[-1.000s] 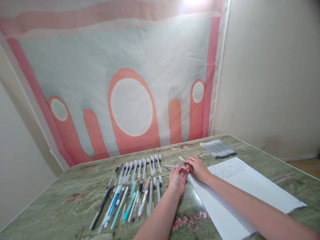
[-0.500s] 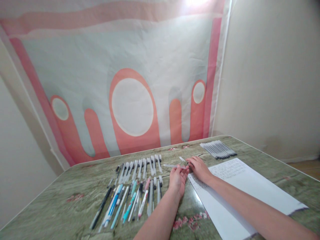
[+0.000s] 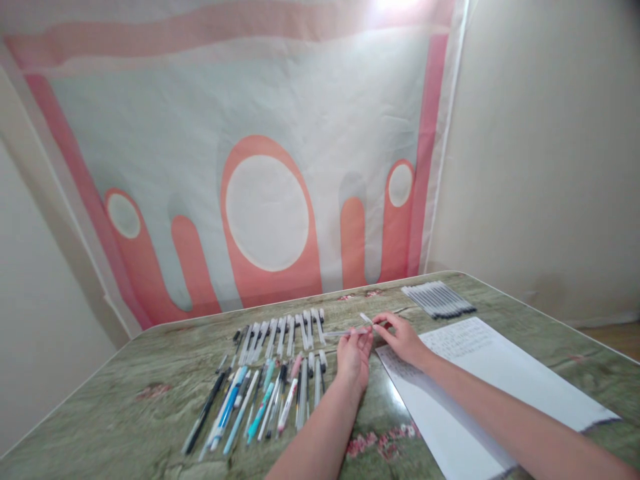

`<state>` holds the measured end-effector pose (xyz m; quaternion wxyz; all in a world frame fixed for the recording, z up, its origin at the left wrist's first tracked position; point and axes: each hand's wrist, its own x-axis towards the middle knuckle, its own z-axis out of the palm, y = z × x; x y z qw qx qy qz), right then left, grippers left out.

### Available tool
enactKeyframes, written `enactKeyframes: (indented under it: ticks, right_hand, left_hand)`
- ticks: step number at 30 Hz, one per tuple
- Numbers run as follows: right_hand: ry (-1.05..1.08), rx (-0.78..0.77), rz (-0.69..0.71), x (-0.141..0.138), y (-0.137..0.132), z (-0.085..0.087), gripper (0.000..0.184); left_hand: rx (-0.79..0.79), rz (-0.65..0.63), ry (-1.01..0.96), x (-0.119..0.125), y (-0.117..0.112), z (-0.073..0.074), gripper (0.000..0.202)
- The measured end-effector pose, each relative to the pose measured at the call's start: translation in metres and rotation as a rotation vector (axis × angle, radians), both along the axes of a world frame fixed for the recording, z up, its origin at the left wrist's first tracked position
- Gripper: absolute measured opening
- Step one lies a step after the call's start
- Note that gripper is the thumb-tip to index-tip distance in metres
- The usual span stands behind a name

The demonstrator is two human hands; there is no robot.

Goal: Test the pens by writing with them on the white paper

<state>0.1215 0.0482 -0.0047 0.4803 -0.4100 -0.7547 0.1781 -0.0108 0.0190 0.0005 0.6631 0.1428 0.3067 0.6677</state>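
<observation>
My left hand [image 3: 354, 352] pinches a clear pen barrel [image 3: 345, 332] that points left, just above the green marbled table [image 3: 150, 400]. My right hand [image 3: 400, 337] is closed beside it, fingertips at the barrel's right end, gripping a thin refill-like piece I can barely make out. A small white cap [image 3: 365, 318] lies on the table just beyond the fingers. A row of white-capped pens [image 3: 280, 331] lies left of my hands, with a second row of mixed coloured pens [image 3: 255, 403] nearer me.
A white sheet with handwriting [image 3: 480, 373] lies under my right forearm. A bundle of thin refills [image 3: 437, 299] rests at the table's far right. A pink and pale blue cloth [image 3: 265, 167] hangs behind the table; a plain wall stands at right.
Both hands have lifted slightly and the pen barrel has risen with them. My right fingers have drawn closer to the barrel's end. The camera has shifted a little.
</observation>
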Motion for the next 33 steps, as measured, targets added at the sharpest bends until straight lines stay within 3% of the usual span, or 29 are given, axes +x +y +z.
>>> enactKeyframes:
  ticks: [14, 33]
  right_hand:
    - [0.035, 0.13, 0.101, -0.005, -0.01, 0.011, 0.015]
    - [-0.009, 0.195, 0.007, -0.005, -0.01, 0.007, 0.014]
  left_hand:
    - [0.066, -0.037, -0.038, 0.0, 0.002, -0.004, 0.007]
    - [0.117, -0.069, 0.009, 0.0, 0.0, -0.003, 0.016]
